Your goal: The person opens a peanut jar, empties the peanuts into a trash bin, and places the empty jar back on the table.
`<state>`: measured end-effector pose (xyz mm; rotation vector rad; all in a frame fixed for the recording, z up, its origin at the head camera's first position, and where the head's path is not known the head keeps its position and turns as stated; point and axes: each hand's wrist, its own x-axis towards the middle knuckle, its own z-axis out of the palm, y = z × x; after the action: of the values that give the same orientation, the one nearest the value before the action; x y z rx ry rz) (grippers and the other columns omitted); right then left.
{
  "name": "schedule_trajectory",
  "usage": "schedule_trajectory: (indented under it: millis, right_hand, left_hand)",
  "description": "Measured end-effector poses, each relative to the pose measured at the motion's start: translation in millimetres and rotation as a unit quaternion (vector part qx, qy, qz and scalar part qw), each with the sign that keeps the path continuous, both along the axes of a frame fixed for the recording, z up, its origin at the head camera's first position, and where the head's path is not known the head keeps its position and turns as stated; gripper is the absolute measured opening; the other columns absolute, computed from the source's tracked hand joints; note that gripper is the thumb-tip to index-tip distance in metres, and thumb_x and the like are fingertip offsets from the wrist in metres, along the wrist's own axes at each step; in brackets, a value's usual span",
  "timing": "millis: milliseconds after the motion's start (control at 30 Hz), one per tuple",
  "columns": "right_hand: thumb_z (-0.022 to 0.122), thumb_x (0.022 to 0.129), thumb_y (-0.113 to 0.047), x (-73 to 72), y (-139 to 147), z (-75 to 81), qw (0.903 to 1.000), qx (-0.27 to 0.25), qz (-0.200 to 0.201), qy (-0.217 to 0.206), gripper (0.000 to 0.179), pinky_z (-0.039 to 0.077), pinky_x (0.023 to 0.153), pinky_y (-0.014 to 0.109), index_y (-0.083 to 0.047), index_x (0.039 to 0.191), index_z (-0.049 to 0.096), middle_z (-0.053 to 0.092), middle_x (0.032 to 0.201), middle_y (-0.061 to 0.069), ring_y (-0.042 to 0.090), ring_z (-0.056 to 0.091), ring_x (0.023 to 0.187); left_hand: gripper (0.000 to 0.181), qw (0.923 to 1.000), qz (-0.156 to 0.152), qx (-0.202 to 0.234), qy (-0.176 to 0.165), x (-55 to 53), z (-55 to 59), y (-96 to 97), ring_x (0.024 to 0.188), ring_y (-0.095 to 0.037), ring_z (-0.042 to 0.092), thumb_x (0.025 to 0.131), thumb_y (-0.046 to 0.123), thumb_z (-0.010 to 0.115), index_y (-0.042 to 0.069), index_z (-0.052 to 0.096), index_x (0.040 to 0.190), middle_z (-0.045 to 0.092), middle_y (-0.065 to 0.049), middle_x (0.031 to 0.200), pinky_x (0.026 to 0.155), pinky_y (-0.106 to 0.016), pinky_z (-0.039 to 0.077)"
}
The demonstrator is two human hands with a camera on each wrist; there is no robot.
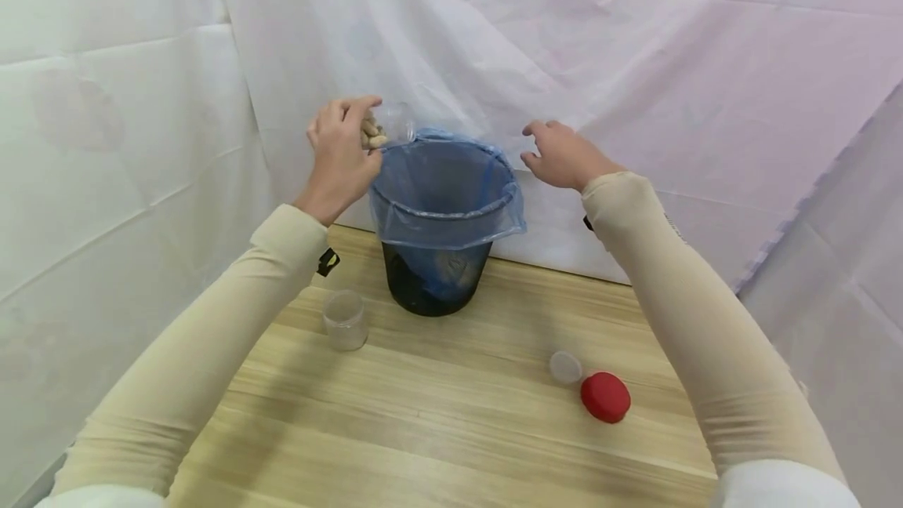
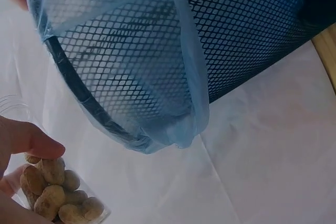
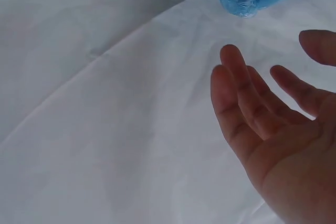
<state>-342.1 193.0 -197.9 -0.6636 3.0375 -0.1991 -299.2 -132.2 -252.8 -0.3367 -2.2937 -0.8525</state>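
Note:
My left hand [image 1: 343, 149] grips a clear plastic jar [image 1: 398, 122] tipped on its side, its mouth toward the bin's upper left rim. Peanuts in their shells [image 2: 52, 192] lie inside the jar, between thumb and fingers. Below and to the right stands a black mesh trash bin [image 1: 430, 277], lined with a blue plastic bag [image 1: 451, 230] folded over its rim. Off the bin's right side my right hand [image 1: 564, 155] hovers in the air, fingers loosely bent and holding nothing. In the right wrist view its palm and relaxed fingers [image 3: 226, 93] are apart from the bag.
A second clear jar [image 1: 346, 321] stands on the wooden table [image 1: 423, 429], left of the bin. At the right lie a red lid [image 1: 606, 397] and a small translucent disc [image 1: 565, 368]. White sheeting [image 1: 564, 38] hangs close behind the bin and on both sides.

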Motion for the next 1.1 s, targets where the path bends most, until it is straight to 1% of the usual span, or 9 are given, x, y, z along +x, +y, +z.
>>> schedule_trajectory:
  millis: [167,300,500,633,733,833,933,1033,1100]
  right_hand:
    - [0.042,0.115,-0.025,-9.3,-11.4,-2.5,0.9992,-0.034,-0.02,0.012,0.057,0.04,0.123,0.061,0.004,0.164,0.034,0.042,0.165,0.032,0.047,0.044,0.151]
    - [0.043,0.115,-0.024,-15.5,-20.6,-13.9,0.9973,-0.068,-0.021,0.019,0.055,0.045,0.119,0.06,0.003,0.163,0.039,0.048,0.16,0.031,0.045,0.051,0.145]
    - [0.042,0.115,-0.025,-17.6,-34.9,-35.6,0.9961,-0.047,-0.052,0.053,0.053,0.053,0.111,0.061,0.0,0.162,0.043,0.047,0.161,0.03,0.045,0.057,0.14]
    - [0.039,0.115,-0.018,-18.0,-41.8,-47.6,0.9951,-0.058,-0.06,0.053,0.051,0.054,0.11,0.06,0.004,0.161,0.042,0.051,0.155,0.033,0.046,0.058,0.138]
    - [0.035,0.113,-0.009,-20.0,-45.9,-55.8,0.9934,-0.093,-0.059,0.034,0.051,0.051,0.114,0.058,0.008,0.161,0.039,0.052,0.153,0.036,0.048,0.056,0.139]
    - [0.034,0.11,-0.003,-22.2,-48.5,-61.3,0.9904,-0.121,-0.064,0.02,0.052,0.049,0.117,0.056,0.008,0.161,0.039,0.052,0.154,0.034,0.047,0.053,0.142]
    - [0.034,0.108,-0.001,-23.2,-49.9,-63.8,0.9882,-0.136,-0.069,0.014,0.054,0.046,0.12,0.056,0.007,0.16,0.042,0.052,0.156,0.032,0.047,0.05,0.146]
    - [0.034,0.106,0.0,-23.3,-48.2,-65.1,0.9866,-0.145,-0.074,0.01,0.055,0.045,0.122,0.055,0.006,0.16,0.042,0.051,0.159,0.03,0.046,0.049,0.148]
    - [0.033,0.106,0.001,-22.9,-46.5,-65.1,0.986,-0.148,-0.077,0.008,0.056,0.045,0.122,0.055,0.006,0.161,0.042,0.05,0.16,0.03,0.046,0.048,0.149]
  left_hand:
    - [0.064,0.9988,0.007,-0.045,0.02,-7.6,3.1,5.5,0.142,-0.043,0.046,0.089,-0.012,0.056,0.009,0.06,0.149,0.056,-0.023,0.144,0.132,-0.06,0.012]
    - [0.063,0.9954,0.017,-0.082,0.046,-12.5,3.0,9.5,0.141,-0.044,0.048,0.09,-0.014,0.055,0.009,0.061,0.148,0.057,-0.024,0.143,0.132,-0.065,0.014]
    - [0.057,0.9873,0.035,-0.143,0.06,-19.2,2.2,13.8,0.141,-0.043,0.049,0.098,-0.01,0.051,0.01,0.059,0.151,0.056,-0.022,0.146,0.131,-0.068,0.017]
    - [0.062,0.9827,0.043,-0.169,0.062,-23.8,-2.9,15.2,0.147,-0.041,0.045,0.093,-0.014,0.051,0.009,0.059,0.15,0.055,-0.021,0.147,0.132,-0.067,0.016]
    - [0.067,0.9793,0.053,-0.185,0.063,-25.7,-8.4,15.3,0.148,-0.04,0.044,0.088,-0.016,0.055,0.009,0.059,0.15,0.055,-0.021,0.147,0.131,-0.067,0.016]
    - [0.065,0.9744,0.064,-0.206,0.065,-25.7,-13.0,15.1,0.148,-0.04,0.044,0.089,-0.014,0.06,0.01,0.058,0.15,0.054,-0.021,0.148,0.132,-0.066,0.017]
    - [0.062,0.9653,0.075,-0.239,0.075,-24.7,-16.0,15.5,0.148,-0.04,0.044,0.092,-0.01,0.064,0.01,0.058,0.15,0.054,-0.021,0.149,0.131,-0.067,0.02]
    - [0.052,0.9561,0.077,-0.268,0.089,-25.0,-17.3,19.8,0.148,-0.041,0.045,0.1,-0.006,0.061,0.009,0.058,0.149,0.055,-0.022,0.149,0.13,-0.067,0.024]
    - [0.047,0.9536,0.074,-0.276,0.096,-25.5,-17.6,23.5,0.147,-0.042,0.046,0.104,-0.006,0.055,0.009,0.059,0.149,0.056,-0.022,0.148,0.129,-0.067,0.026]
